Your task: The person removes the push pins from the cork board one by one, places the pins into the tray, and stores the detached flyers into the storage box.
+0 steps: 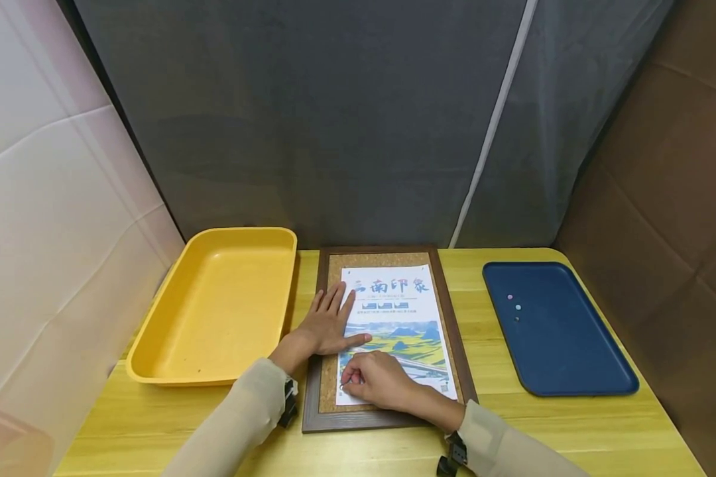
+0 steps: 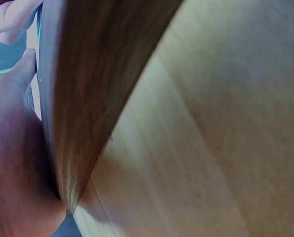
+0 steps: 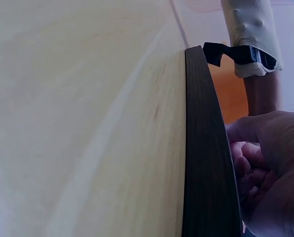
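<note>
A white printed poster (image 1: 394,311) with a landscape picture lies on a cork board (image 1: 334,265) in a dark brown wooden frame (image 1: 462,358). My left hand (image 1: 328,324) rests on the poster's left side and the frame, fingers spread. At the poster's lower left corner, my right hand (image 1: 378,379) has its fingers curled, thumb and fingertips pinching what looks like a small thumbtack, mostly hidden. Small dark spots like tacks show at the poster's top corners. In the right wrist view the frame's edge (image 3: 208,148) stands between the camera and the curled fingers (image 3: 255,163).
To the left stands a yellow tray (image 1: 215,383) with raised walls. On the right lies a dark blue tray (image 1: 573,358) holding several small tacks (image 1: 518,307). Both are on a yellow wood-grain table (image 1: 650,437), with a grey curtain (image 1: 304,132) behind.
</note>
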Available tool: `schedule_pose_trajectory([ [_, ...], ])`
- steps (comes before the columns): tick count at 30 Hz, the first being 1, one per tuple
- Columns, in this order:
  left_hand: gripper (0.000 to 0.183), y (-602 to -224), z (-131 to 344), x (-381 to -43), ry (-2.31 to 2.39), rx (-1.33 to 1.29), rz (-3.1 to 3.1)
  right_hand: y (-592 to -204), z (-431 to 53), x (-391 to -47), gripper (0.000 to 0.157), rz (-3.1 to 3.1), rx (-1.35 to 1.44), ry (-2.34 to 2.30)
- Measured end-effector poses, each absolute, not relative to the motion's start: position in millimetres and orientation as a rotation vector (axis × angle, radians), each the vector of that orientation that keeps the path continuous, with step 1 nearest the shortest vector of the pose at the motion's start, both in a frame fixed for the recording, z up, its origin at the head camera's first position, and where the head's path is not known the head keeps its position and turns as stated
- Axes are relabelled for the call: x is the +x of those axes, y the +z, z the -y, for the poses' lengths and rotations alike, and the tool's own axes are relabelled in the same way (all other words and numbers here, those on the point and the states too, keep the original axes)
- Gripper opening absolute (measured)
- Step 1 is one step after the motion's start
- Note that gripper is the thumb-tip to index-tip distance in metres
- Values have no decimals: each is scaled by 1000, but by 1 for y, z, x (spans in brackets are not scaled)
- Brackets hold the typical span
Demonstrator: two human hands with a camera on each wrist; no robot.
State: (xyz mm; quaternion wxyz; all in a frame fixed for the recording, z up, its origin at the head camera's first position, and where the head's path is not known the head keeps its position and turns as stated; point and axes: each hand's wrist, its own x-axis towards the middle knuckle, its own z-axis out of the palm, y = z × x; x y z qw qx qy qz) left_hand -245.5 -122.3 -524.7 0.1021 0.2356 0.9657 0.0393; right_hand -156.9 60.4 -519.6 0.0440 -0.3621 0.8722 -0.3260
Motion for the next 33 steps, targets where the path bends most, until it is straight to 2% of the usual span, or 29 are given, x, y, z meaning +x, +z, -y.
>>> schedule_pose_trajectory([
  [33, 112, -522, 123, -245, 160, 679, -2832, -526, -62, -155, 12, -2656, -1148, -999],
])
